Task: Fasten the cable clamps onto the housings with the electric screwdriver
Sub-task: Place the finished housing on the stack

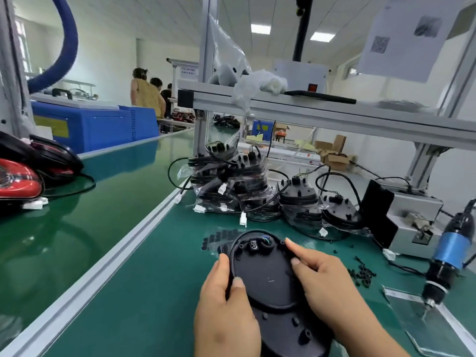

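A black oval housing lies on the green bench mat in front of me, back side up, with a small connector and wires at its far end. My left hand grips its left rim, thumb on top. My right hand holds the right rim, index finger stretched along the far edge. The electric screwdriver, blue and black, hangs tip down at the right, touched by neither hand. Small black cable clamps lie scattered between the housing and the screwdriver.
Stacks of bagged housings with cables stand behind the work spot. A grey screw feeder box sits at the right. A green conveyor belt runs along the left, carrying red tail lamps. An aluminium shelf hangs overhead. People stand far back.
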The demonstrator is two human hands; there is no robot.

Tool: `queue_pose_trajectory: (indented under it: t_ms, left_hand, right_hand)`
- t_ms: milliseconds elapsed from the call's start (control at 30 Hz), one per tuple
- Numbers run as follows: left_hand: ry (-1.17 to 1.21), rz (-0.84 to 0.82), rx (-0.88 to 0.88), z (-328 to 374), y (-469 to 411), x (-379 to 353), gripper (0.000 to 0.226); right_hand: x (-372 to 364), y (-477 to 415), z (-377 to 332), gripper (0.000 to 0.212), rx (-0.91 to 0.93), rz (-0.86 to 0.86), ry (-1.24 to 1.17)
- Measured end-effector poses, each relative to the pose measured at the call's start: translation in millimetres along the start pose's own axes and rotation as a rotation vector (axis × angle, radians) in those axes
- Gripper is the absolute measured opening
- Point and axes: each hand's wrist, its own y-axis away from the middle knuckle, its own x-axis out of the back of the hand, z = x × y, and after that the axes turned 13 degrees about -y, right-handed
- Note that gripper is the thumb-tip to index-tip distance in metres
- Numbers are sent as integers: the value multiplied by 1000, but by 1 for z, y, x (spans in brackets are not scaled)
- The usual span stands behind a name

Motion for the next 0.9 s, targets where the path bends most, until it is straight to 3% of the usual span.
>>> queue_pose_trajectory:
  t_ms: [400,733,900]
  left_hand:
    - [374,368,14,-16,-82,78,46]
    - [239,787,-64,-33,-123,165,52]
    - [179,950,1,-30,-146,194,55]
  right_hand:
    - [-147,-71,-57,37,82,-326,-153]
    - [-274,-92,-106,35,156,-676,-276]
    - [-334,-106,-117,35,137,-826,-306]
